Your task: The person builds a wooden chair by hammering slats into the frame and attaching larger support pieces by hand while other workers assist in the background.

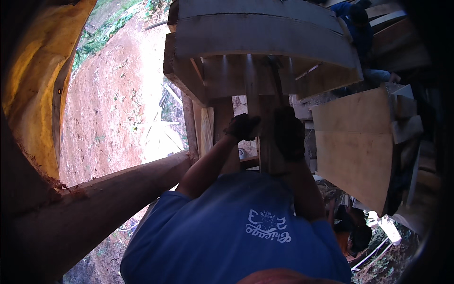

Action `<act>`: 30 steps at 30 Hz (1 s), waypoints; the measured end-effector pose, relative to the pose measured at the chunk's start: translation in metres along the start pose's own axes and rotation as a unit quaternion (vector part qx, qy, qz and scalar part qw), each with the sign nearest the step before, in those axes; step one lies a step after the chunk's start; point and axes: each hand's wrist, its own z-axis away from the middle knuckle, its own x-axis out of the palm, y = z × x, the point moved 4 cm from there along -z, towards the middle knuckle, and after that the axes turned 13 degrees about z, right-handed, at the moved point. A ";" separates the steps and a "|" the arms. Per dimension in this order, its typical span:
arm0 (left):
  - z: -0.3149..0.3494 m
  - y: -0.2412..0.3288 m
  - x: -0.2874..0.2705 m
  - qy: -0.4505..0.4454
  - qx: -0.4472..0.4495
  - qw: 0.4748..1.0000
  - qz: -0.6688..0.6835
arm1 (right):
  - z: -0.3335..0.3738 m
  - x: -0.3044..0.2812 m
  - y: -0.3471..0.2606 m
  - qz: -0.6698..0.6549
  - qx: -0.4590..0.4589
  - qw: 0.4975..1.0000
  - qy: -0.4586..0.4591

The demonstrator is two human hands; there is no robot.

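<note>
Dark gloves cover both hands. My right hand [289, 135] is closed round the handle of a hammer [276, 80], whose head points away from me, just under the crate's near edge. My left hand [243, 127] is closed at the near end of a narrow wooden slat [252, 90] that runs away from me, left of the hammer. Its fingers are dark, and the grip shows only in part. Beyond both hands stands a slatted wooden crate [260, 35] of pale boards. Its shaded inside hides where the slat ends.
Another board-sided wooden box [354, 137] stands on the right. A thick log beam [118, 184] crosses the left side, near a yellow tarp [38, 61]. One person in blue [357, 28] is at the far right, another person [352, 229] at the lower right. Bare earth slopes outside.
</note>
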 end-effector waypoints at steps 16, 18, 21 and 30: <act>-0.002 0.006 -0.006 -0.021 -0.006 1.000 0.013 | 0.055 0.064 0.008 0.072 -0.137 0.985 -0.071; -0.002 -0.001 -0.003 -0.010 -0.009 1.000 0.024 | 0.042 0.063 0.012 0.117 -0.081 0.977 -0.156; 0.000 -0.008 0.006 -0.015 -0.027 0.999 0.034 | 0.013 0.015 -0.009 0.151 -0.009 0.988 -0.031; 0.001 -0.004 0.003 -0.018 -0.001 1.000 0.014 | 0.035 0.046 0.006 0.001 -0.056 0.992 -0.114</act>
